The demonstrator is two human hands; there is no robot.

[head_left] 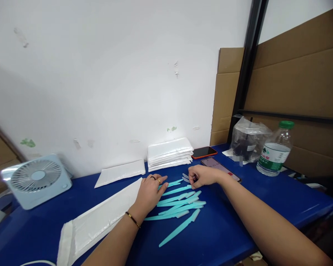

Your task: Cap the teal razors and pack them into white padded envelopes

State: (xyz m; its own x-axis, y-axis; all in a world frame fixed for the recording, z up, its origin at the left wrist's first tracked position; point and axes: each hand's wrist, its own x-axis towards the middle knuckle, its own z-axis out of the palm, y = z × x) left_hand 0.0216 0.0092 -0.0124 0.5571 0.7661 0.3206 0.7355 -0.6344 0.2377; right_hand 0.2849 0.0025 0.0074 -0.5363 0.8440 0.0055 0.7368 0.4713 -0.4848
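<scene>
Several slim teal sticks with pale caps (180,207) lie fanned out on the blue table (233,225). My left hand (151,192) rests flat on their left ends, fingers stretched out, rings on two fingers and a bracelet at the wrist. My right hand (202,175) is curled at the far end of the pile, fingers pinched around the pale tip of one stick. A long white padded envelope (100,218) lies just left of my left hand.
A stack of white envelopes (169,153) and a single one (120,173) sit by the wall. Two phones (204,152) (224,169) lie behind my right hand. A small fan (36,181) stands at left; a water bottle (274,149) and plastic bag (248,140) at right, cardboard behind.
</scene>
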